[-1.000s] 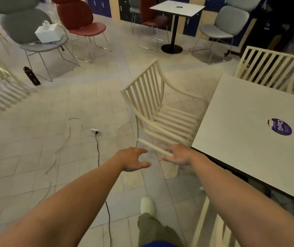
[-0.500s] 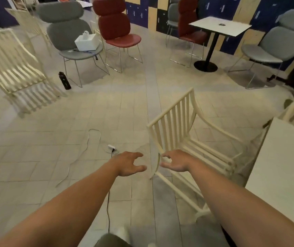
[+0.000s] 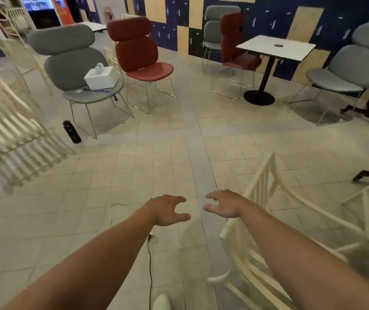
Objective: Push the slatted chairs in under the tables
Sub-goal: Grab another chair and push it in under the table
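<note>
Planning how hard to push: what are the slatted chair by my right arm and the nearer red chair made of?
Slatted chair: probably painted metal or plastic, matte cream, thin bars. Red chair: smooth padded upholstery, perhaps vinyl, on shiny wire legs.

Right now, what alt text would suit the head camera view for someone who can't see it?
A person's left hand and right hand reach forward, open and empty, over a tiled floor, with a cream slatted chair at lower right. A second slatted chair stands far left; grey chairs, red chairs and a white table stand beyond.
</note>
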Demonstrator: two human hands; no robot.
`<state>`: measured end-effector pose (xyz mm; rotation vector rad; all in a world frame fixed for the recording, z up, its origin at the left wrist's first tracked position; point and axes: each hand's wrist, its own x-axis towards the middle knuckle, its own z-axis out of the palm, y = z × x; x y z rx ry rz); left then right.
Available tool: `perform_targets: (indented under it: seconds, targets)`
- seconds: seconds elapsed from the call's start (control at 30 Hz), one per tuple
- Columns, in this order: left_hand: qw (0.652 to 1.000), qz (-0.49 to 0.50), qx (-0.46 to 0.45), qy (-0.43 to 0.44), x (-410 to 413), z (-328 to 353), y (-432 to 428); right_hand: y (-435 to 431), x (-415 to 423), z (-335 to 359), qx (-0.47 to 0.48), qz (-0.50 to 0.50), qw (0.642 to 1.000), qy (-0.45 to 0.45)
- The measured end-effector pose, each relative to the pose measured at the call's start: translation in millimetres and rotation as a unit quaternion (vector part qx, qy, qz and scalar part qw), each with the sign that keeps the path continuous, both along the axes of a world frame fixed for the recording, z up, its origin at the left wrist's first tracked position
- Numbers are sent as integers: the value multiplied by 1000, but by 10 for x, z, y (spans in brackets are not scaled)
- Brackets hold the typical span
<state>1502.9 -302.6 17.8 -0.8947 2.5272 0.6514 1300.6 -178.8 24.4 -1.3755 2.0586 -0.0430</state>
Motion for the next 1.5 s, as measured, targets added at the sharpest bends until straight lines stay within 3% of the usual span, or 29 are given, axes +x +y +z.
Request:
perform_targets:
  seconds: [0.27, 0.5, 0.77, 0.9, 1.03, 1.33, 1.5]
  targets:
    - [998, -61, -12, -26, -612, 93, -1318, -1097, -447, 41, -6, -67, 997, -28]
    - [987, -154, -28, -40, -1923, 16, -2237, -1742, -1367, -195, -22, -163, 985, -53]
    - [959, -281, -13, -39, -3606, 103, -2609, -1782, -2379, -218, -16, -298, 952, -64]
    - [925, -377, 2, -40, -4220, 83, -2405, -1455, -2592, -166, -30, -386, 920, -51]
    - [872, -487, 16, -38, -4828, 26, -1951, -947, -2651, -209, -29, -508, 860, -43]
    - [650, -756, 37, -64, -5459, -331, -852, -353, -1900, -494, 45, -744, 665, -44]
    - [548, -831, 30, -90, -5400, -510, -642, -543, -1432, -634, 66, -819, 565, -77]
